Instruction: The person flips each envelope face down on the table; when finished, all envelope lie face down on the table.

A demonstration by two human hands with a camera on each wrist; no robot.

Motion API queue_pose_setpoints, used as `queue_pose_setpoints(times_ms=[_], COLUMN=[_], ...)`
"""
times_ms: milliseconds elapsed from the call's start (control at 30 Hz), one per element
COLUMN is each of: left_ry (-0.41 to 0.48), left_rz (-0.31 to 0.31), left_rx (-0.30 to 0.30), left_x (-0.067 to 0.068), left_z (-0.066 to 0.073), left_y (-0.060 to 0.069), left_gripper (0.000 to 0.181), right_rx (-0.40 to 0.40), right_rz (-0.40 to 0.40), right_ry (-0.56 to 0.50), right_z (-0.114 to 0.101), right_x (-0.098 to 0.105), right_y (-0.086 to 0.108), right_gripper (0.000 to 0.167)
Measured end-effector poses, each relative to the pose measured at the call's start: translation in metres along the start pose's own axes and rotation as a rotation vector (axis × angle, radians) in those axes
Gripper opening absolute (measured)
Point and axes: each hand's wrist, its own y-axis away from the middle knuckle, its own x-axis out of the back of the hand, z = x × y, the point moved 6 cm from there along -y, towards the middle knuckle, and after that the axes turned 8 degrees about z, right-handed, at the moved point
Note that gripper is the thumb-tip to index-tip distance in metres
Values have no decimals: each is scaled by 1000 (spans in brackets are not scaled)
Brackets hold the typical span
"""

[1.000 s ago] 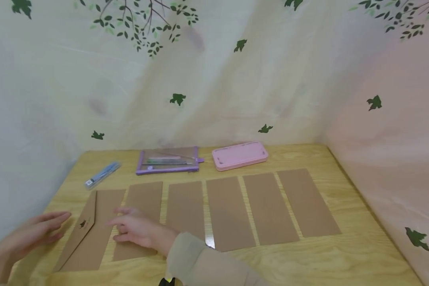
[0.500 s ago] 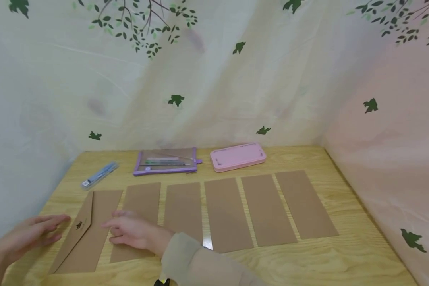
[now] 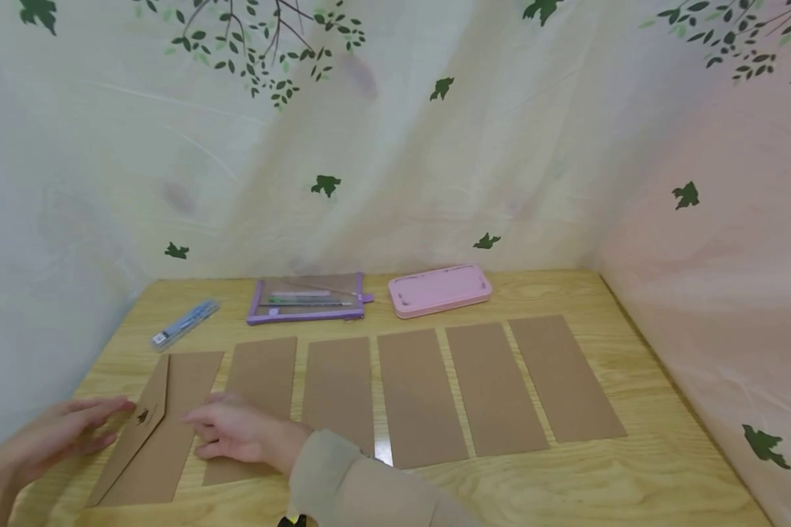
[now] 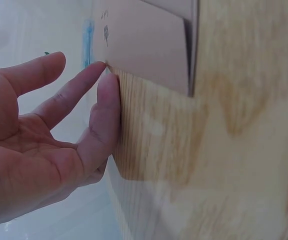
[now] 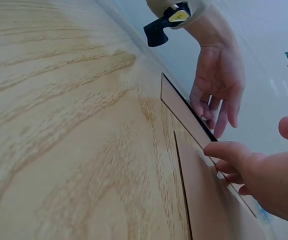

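Observation:
A brown kraft envelope (image 3: 187, 402) lies at the left end of a row, its pointed flap and small dark print facing up. My left hand (image 3: 66, 435) is at its left edge with fingers extended; in the left wrist view the fingertips (image 4: 100, 67) meet or nearly meet that edge. My right hand (image 3: 240, 432) reaches over the neighbouring brown card-like piece (image 3: 264, 366), its fingers at the envelope's right edge. In the right wrist view, the right hand (image 5: 269, 170) has its fingers loosely bent along that edge, grasping nothing. Its fingertips are partly hidden.
More flat brown pieces lie in line to the right, the farthest piece (image 3: 567, 377) near the table's right side. Behind them are a purple-edged mesh pouch (image 3: 310, 298) with pens, a pink case (image 3: 442, 289) and a slim blue packet (image 3: 184, 324). Printed cloth (image 3: 395, 146) hangs around the table.
The envelope has slid slightly left, away from its neighbour. My right hand has moved left along with it, and my left fingertips have come up to the envelope's left edge.

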Motion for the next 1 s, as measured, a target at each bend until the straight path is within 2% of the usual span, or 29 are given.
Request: queue_pose_setpoints(times_ms=[33,233,400,467,567,633,867,1000], left_ry=[-10,-120,-125,-114,-88,-83,-65,-54], left_rz=[-1,3,11,10,2,-5,-24,-13], left_rx=[1,8,18,14,3,0,7,7], left_x=[0,-1,-1,-1,-3,-4,-4,-4], left_z=[0,3,3,3,4,3,-1,-3], left_y=[0,-2,-1,-1,0,-1,-1,-2], left_gripper=[54,63,66,66,66,66,64,64], right_rx=[-3,-9,-12,-12,-15,-16,-19,-16], right_rz=[0,13,-16,-30,-41,-41,-42,-38], right_ry=[0,-6,14,19,17,14,14,21], right_z=[0,0,1,0,0,0,1,0], right_x=[0,-1,-1,-1,-1,0,0,0], right_y=[0,1,1,1,1,2,2,1], right_gripper=[23,26,26,16,56,74,73,71])
